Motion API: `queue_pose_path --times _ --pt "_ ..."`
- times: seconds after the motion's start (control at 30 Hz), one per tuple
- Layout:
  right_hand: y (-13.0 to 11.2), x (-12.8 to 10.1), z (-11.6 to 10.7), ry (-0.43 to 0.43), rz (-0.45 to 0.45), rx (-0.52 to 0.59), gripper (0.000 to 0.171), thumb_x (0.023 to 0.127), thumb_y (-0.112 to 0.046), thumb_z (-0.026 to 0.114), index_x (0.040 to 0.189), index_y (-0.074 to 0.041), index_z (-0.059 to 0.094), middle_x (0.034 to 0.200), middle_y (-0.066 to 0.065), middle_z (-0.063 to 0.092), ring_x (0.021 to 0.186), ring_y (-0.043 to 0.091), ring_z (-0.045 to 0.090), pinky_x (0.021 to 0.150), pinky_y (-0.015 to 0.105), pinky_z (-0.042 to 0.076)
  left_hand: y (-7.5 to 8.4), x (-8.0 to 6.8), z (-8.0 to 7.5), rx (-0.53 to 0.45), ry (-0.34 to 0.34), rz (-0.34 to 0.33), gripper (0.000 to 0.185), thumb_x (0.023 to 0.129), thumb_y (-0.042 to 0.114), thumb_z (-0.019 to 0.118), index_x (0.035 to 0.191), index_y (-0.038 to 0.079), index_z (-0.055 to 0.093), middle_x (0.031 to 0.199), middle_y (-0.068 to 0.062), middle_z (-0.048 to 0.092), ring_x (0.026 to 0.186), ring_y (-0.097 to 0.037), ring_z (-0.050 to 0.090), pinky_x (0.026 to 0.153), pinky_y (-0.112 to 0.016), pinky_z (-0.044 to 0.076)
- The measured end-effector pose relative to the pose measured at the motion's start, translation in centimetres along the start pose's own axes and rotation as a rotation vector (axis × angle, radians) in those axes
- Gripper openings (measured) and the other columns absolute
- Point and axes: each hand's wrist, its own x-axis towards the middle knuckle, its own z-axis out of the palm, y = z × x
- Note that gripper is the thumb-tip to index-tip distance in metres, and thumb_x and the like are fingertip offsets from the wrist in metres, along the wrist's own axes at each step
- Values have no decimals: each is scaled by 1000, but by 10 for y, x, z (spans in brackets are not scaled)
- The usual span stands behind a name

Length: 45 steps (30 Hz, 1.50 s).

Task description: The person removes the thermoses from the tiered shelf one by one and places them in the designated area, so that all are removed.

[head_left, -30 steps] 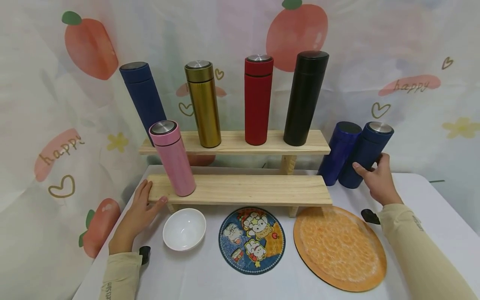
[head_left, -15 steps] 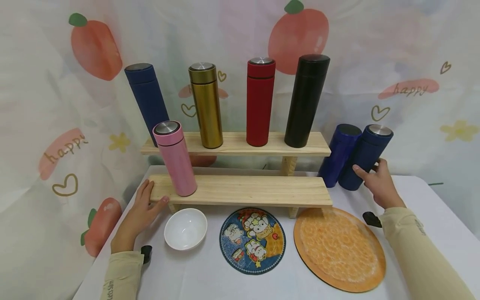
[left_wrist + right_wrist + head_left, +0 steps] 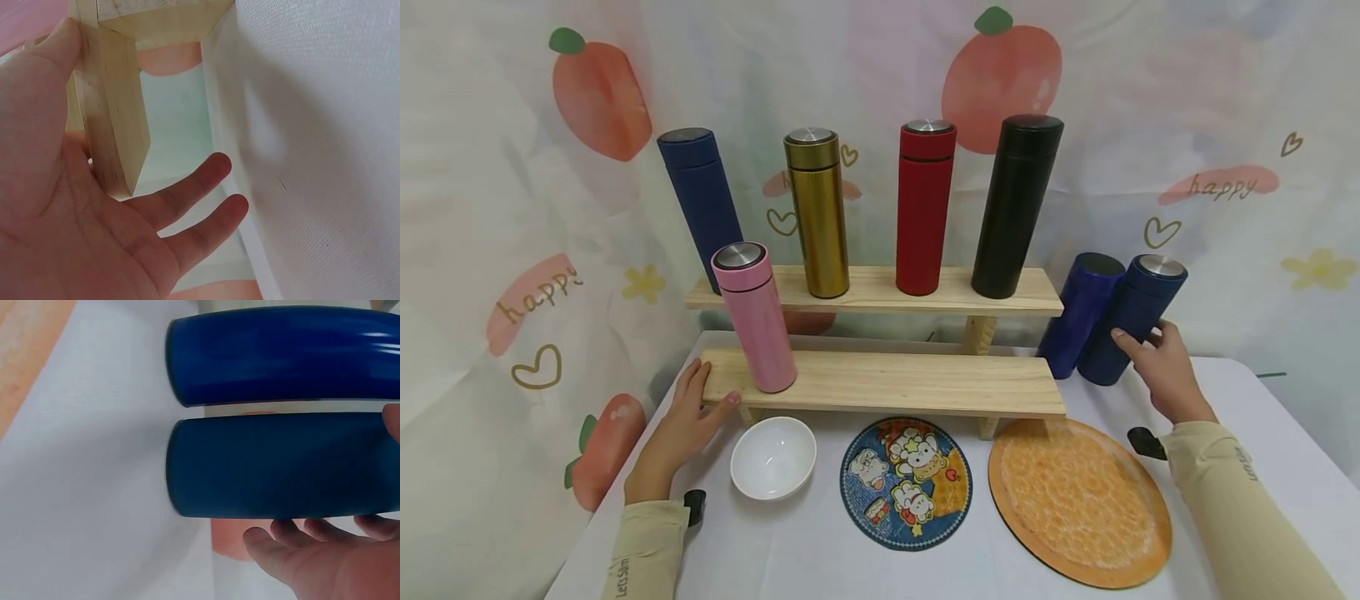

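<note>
White table (image 3: 820, 550) under a fruit-print backdrop; my right hand (image 3: 1161, 375) curls lightly around the nearer blue flask (image 3: 1131, 321) beside the shelf. Smooth, rigid, probably slippery: I'd grip mid-body. My left hand (image 3: 681, 429) rests flat-fingered against the lower shelf (image 3: 910, 382)

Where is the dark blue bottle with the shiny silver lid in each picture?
Head view: the dark blue bottle stands at the right on the table, beside a second blue bottle, with the right hand on it.
Left wrist view: not in it.
Right wrist view: the dark blue bottle fills the middle, lying across the picture.
Shared landmark: the second blue bottle, right beside it.
</note>
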Motion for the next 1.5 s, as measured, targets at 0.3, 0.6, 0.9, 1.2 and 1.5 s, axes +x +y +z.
queue_pose_path --times 0.3,0.6,0.9,1.2,1.5 --pt "-19 -13 5 163 -108 129 82 110 -30 56 173 -14 6 179 13 9 163 31 11 129 42 15 0 0 -2 7 -6 -12 104 105 64 56 171 1 4 177 -21 -8 156 -58 14 116 -77 24" --pt "-51 -35 16 327 -263 336 73 104 -11 56 170 -9 24 177 7 19 162 17 17 123 20 18 1 1 -4 9 -2 6 103 106 62 56 170 0 5 176 -23 -6 156 -58 14 116 -77 23" --pt "-88 -58 34 359 -445 327 70 102 -4 57 167 -3 31 174 8 28 160 14 23 124 21 20 -1 2 -4 11 -6 3 103 105 63 56 171 1 5 177 -21 -7 156 -58 14 116 -77 23" --pt "-102 -73 56 230 -510 458 68 101 -1 60 165 -3 36 173 9 30 161 18 24 125 24 22 -1 3 -2 10 -2 9 103 105 63 56 170 1 6 177 -22 -6 156 -58 15 116 -76 24" --pt "-110 -81 83 97 -493 473 65 105 -2 58 166 -2 35 174 15 28 161 25 24 124 26 25 -5 3 2 12 0 7 104 105 64 56 170 0 6 177 -22 -6 157 -56 13 117 -76 23"
